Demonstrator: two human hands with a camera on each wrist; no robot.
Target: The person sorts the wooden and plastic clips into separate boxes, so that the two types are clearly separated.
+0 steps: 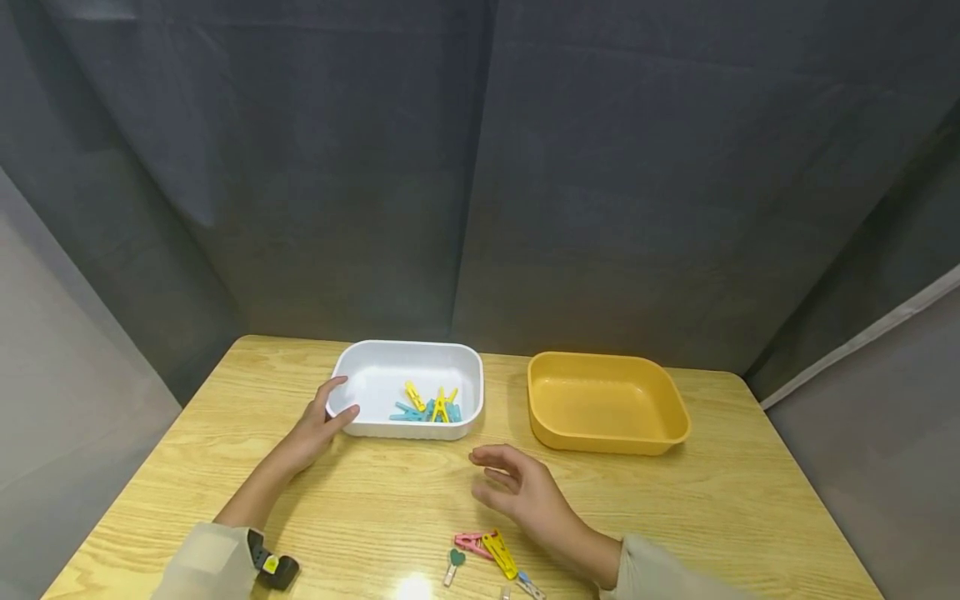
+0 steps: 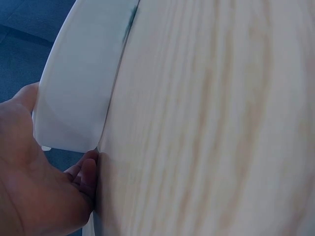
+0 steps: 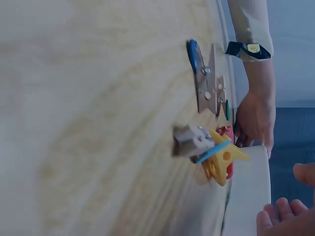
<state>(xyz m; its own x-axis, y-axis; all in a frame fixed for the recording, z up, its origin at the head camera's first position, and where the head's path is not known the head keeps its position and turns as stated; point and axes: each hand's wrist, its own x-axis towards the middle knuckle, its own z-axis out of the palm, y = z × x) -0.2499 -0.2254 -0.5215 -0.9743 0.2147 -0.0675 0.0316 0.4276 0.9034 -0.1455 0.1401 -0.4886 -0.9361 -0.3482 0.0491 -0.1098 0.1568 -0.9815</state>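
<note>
My left hand [image 1: 315, 429] holds the left end of a white plastic bin [image 1: 375, 379], its thumb over the rim; in the left wrist view the fingers [image 2: 88, 177] curl by the bin's lower edge. Several yellow clothespins [image 1: 415, 396] and blue clothespins [image 1: 407, 412] lie in that bin. Over the table, right of center, my right hand [image 1: 528, 496] hovers with loosely bent fingers and nothing in them. Near it on the wood are a pink clothespin [image 1: 474, 544], a yellow clothespin [image 1: 498, 553], a blue-and-pale clothespin [image 1: 531, 586] and one with a green heart [image 1: 454, 564].
An orange-yellow bin [image 1: 607, 400] with nothing in it stands at the back right of the wooden table [image 1: 375, 517]. Another small clothespin [image 1: 506, 592] is cut off by the head view's bottom edge. Dark curtains [image 1: 360, 208] hang behind the table.
</note>
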